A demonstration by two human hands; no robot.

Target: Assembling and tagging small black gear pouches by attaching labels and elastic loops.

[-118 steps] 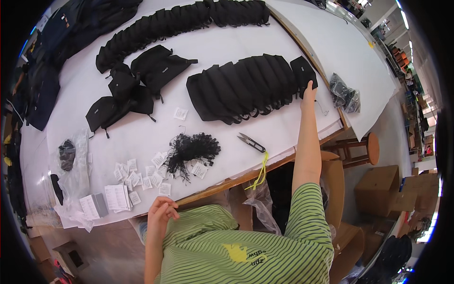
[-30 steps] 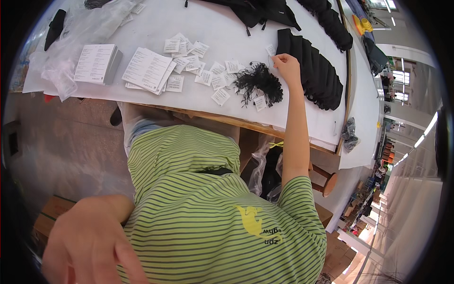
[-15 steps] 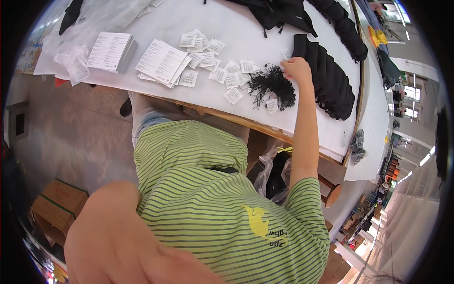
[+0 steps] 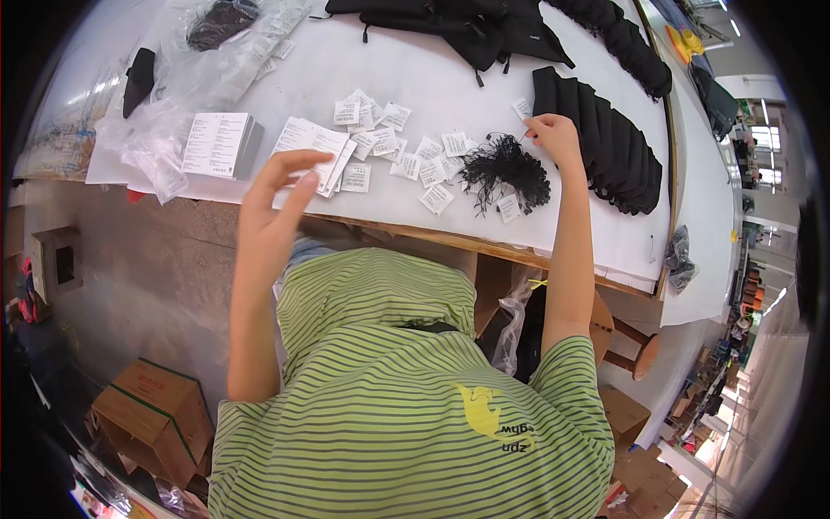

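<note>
My left hand is raised in front of a stack of white printed cards at the table's near edge, thumb and fingers apart with nothing between them. Over the table on the right, my right hand has its thumb and fingertips pinched together. Whatever they hold, if anything, is too small to make out. A small white label lies just beyond those fingertips. Nearer to me sits a tangled bundle of thin black strings. Folded black fabric pieces overlap in a row right of the hand.
Several small white labels are scattered mid-table. A taller card stack and clear plastic bags occupy the left. Black garments lie along the far side. A cardboard box stands on the floor at left, and a wooden stool at right.
My left hand has moved from close in front of the camera up to the table by the cards, its fingers spread. The right hand stays near the small label. The view has shifted slightly.
</note>
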